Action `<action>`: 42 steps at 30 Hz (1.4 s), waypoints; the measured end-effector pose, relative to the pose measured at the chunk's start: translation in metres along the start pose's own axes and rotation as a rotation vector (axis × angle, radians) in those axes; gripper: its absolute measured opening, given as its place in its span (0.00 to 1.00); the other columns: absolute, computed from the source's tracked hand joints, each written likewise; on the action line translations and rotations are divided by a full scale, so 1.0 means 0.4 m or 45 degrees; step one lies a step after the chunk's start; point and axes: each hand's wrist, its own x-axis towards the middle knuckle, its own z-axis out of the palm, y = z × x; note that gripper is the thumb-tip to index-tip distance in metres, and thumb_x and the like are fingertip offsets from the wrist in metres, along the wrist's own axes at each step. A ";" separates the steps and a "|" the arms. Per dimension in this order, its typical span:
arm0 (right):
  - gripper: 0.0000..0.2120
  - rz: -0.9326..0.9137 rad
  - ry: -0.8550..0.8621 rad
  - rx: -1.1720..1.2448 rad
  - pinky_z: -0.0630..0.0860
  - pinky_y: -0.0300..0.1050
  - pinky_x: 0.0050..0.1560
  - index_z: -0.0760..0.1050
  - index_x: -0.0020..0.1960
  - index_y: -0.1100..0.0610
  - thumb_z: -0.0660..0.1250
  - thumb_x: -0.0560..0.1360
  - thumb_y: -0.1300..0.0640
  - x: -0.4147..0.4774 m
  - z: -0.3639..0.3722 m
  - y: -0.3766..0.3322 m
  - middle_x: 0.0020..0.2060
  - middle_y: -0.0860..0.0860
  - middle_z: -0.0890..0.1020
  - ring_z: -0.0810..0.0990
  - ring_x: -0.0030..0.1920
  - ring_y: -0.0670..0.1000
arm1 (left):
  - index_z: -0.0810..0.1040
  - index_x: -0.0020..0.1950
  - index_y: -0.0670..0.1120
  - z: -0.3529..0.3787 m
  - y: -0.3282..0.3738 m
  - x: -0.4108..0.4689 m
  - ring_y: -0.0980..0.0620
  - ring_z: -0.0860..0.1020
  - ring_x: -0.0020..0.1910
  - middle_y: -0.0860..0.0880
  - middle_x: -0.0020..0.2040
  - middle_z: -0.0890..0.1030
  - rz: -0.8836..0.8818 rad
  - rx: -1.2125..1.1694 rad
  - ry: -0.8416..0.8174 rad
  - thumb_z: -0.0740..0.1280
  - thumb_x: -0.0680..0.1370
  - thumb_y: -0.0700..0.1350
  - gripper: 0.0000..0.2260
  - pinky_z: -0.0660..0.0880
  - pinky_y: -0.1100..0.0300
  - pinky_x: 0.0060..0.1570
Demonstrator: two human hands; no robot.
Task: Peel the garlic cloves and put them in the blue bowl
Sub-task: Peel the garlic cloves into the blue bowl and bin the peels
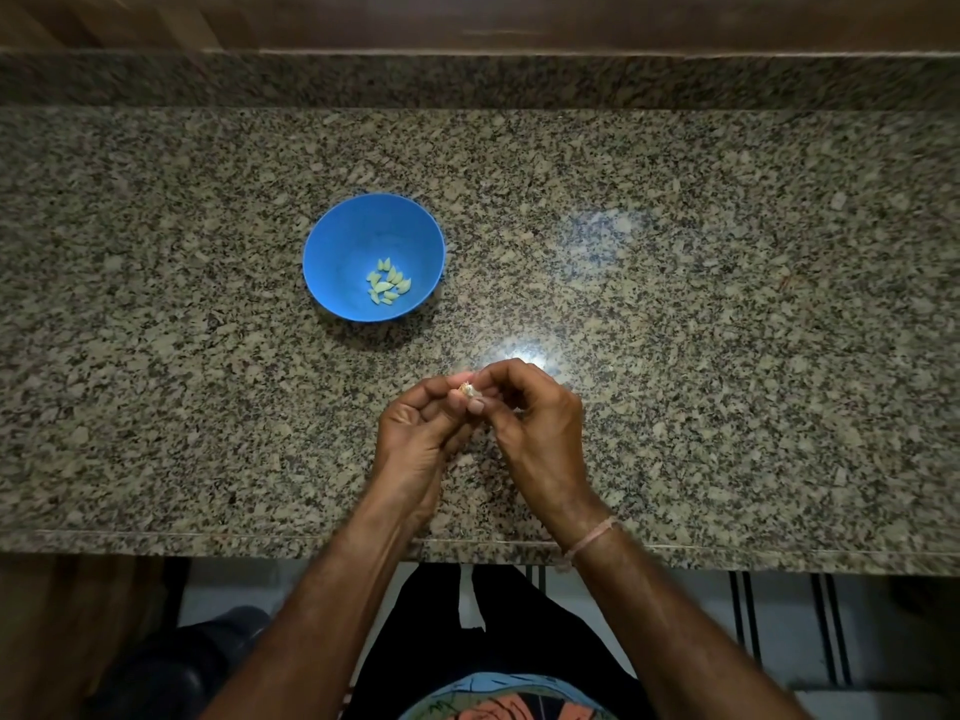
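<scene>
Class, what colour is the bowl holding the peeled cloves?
Blue, plain with no pattern; the bowl shows in the head view.

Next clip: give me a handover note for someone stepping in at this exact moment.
Left hand pinches a small whitish garlic clove above the speckled granite counter.
Right hand pinches the same clove from the other side, seemingly working its skin.
Round blue plastic bowl sits on the counter, ahead-left of the hands, holding several pale peeled cloves.
Done: those cloves. Left: finish peeling this one, drop it in the bowl.

Blue bowl (332, 252); pale green cloves (388, 287); speckled grey-beige granite counter (675, 304).
</scene>
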 end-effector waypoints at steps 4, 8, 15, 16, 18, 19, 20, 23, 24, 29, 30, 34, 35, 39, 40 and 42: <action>0.06 0.092 -0.015 0.033 0.83 0.40 0.46 0.82 0.48 0.57 0.78 0.75 0.61 -0.002 0.002 0.006 0.44 0.41 0.86 0.84 0.46 0.43 | 0.83 0.56 0.38 -0.002 -0.003 0.001 0.41 0.86 0.56 0.35 0.54 0.86 0.059 0.106 -0.005 0.73 0.74 0.38 0.11 0.83 0.56 0.55; 0.07 0.144 -0.038 -0.016 0.79 0.32 0.42 0.81 0.45 0.59 0.77 0.74 0.66 0.004 0.009 0.010 0.39 0.32 0.83 0.82 0.41 0.39 | 0.82 0.57 0.35 -0.008 -0.015 0.006 0.39 0.86 0.57 0.35 0.54 0.86 0.096 0.181 0.003 0.71 0.78 0.34 0.09 0.83 0.53 0.58; 0.06 0.284 -0.173 -0.084 0.80 0.32 0.42 0.78 0.47 0.60 0.72 0.78 0.69 0.010 0.027 0.043 0.43 0.44 0.83 0.80 0.40 0.37 | 0.82 0.58 0.35 -0.026 -0.040 0.021 0.40 0.86 0.57 0.37 0.54 0.87 0.052 0.273 0.117 0.70 0.79 0.33 0.08 0.83 0.50 0.60; 0.05 0.305 -0.189 -0.080 0.80 0.32 0.42 0.77 0.48 0.60 0.72 0.78 0.68 0.010 0.029 0.047 0.43 0.44 0.83 0.81 0.40 0.37 | 0.82 0.57 0.36 -0.029 -0.045 0.024 0.40 0.86 0.57 0.37 0.54 0.87 0.051 0.292 0.135 0.71 0.79 0.33 0.07 0.83 0.50 0.59; 0.04 0.328 -0.206 -0.069 0.79 0.30 0.40 0.77 0.48 0.61 0.71 0.79 0.68 0.011 0.033 0.053 0.43 0.42 0.83 0.81 0.40 0.36 | 0.83 0.56 0.37 -0.032 -0.052 0.029 0.40 0.86 0.56 0.38 0.53 0.87 0.049 0.335 0.171 0.71 0.80 0.34 0.06 0.83 0.49 0.59; 0.04 0.337 -0.214 -0.071 0.78 0.29 0.40 0.77 0.48 0.61 0.71 0.79 0.67 0.012 0.035 0.054 0.43 0.41 0.82 0.81 0.40 0.36 | 0.83 0.55 0.37 -0.033 -0.054 0.031 0.41 0.86 0.55 0.39 0.52 0.87 0.047 0.348 0.185 0.70 0.80 0.33 0.06 0.83 0.50 0.58; 0.04 0.349 -0.221 -0.071 0.79 0.30 0.40 0.77 0.48 0.61 0.71 0.79 0.67 0.012 0.037 0.054 0.43 0.41 0.82 0.81 0.39 0.37 | 0.84 0.55 0.38 -0.034 -0.056 0.033 0.41 0.87 0.55 0.39 0.52 0.88 0.044 0.358 0.197 0.70 0.80 0.33 0.05 0.84 0.51 0.56; 0.02 0.384 -0.247 -0.084 0.81 0.33 0.40 0.77 0.50 0.62 0.70 0.80 0.66 0.015 0.042 0.062 0.43 0.43 0.82 0.81 0.40 0.40 | 0.84 0.55 0.37 -0.039 -0.058 0.040 0.42 0.87 0.55 0.40 0.52 0.88 0.026 0.385 0.217 0.70 0.80 0.33 0.06 0.83 0.50 0.56; 0.02 0.388 -0.249 -0.102 0.82 0.34 0.39 0.78 0.50 0.61 0.70 0.81 0.66 0.017 0.044 0.064 0.43 0.45 0.83 0.82 0.41 0.43 | 0.83 0.56 0.37 -0.042 -0.057 0.043 0.42 0.87 0.55 0.40 0.52 0.88 0.017 0.388 0.221 0.70 0.80 0.33 0.06 0.83 0.49 0.57; 0.03 0.419 -0.157 -0.084 0.81 0.35 0.37 0.79 0.49 0.58 0.72 0.80 0.65 0.017 0.055 0.069 0.42 0.49 0.84 0.84 0.41 0.47 | 0.83 0.58 0.36 -0.045 -0.056 0.050 0.41 0.87 0.54 0.39 0.51 0.88 -0.011 0.353 0.253 0.70 0.80 0.34 0.07 0.82 0.48 0.58; 0.03 0.436 -0.123 -0.058 0.81 0.34 0.38 0.80 0.49 0.57 0.73 0.79 0.64 0.015 0.058 0.069 0.41 0.47 0.85 0.84 0.41 0.45 | 0.83 0.57 0.36 -0.044 -0.059 0.051 0.41 0.87 0.54 0.39 0.51 0.88 -0.003 0.351 0.275 0.70 0.80 0.35 0.07 0.82 0.47 0.58; 0.05 0.429 -0.008 -0.073 0.80 0.33 0.38 0.81 0.45 0.56 0.76 0.77 0.63 0.018 0.079 0.076 0.39 0.47 0.84 0.82 0.39 0.43 | 0.84 0.55 0.38 -0.051 -0.069 0.061 0.41 0.87 0.54 0.40 0.51 0.88 0.058 0.403 0.345 0.71 0.80 0.35 0.05 0.82 0.44 0.59; 0.06 0.429 0.004 -0.084 0.79 0.33 0.38 0.81 0.45 0.56 0.76 0.77 0.63 0.018 0.083 0.079 0.38 0.47 0.83 0.82 0.39 0.43 | 0.84 0.54 0.39 -0.054 -0.070 0.063 0.41 0.87 0.54 0.40 0.51 0.88 0.063 0.402 0.349 0.71 0.80 0.35 0.05 0.82 0.44 0.59; 0.05 0.417 -0.015 -0.114 0.84 0.42 0.41 0.81 0.46 0.54 0.75 0.78 0.62 0.017 0.096 0.090 0.42 0.49 0.84 0.84 0.43 0.48 | 0.84 0.54 0.39 -0.064 -0.061 0.071 0.40 0.86 0.54 0.40 0.51 0.87 0.032 0.385 0.326 0.71 0.80 0.34 0.05 0.82 0.44 0.59; 0.05 0.402 -0.016 -0.109 0.84 0.44 0.42 0.80 0.47 0.53 0.75 0.78 0.60 0.014 0.097 0.092 0.44 0.49 0.84 0.84 0.44 0.49 | 0.83 0.55 0.39 -0.065 -0.055 0.075 0.40 0.86 0.54 0.39 0.51 0.87 0.014 0.386 0.313 0.70 0.80 0.34 0.05 0.82 0.44 0.58; 0.03 0.370 0.005 -0.100 0.82 0.40 0.42 0.80 0.48 0.54 0.74 0.79 0.59 0.008 0.095 0.090 0.44 0.48 0.84 0.83 0.44 0.46 | 0.83 0.56 0.39 -0.069 -0.046 0.084 0.40 0.86 0.54 0.40 0.51 0.87 -0.010 0.381 0.291 0.70 0.81 0.35 0.05 0.83 0.46 0.56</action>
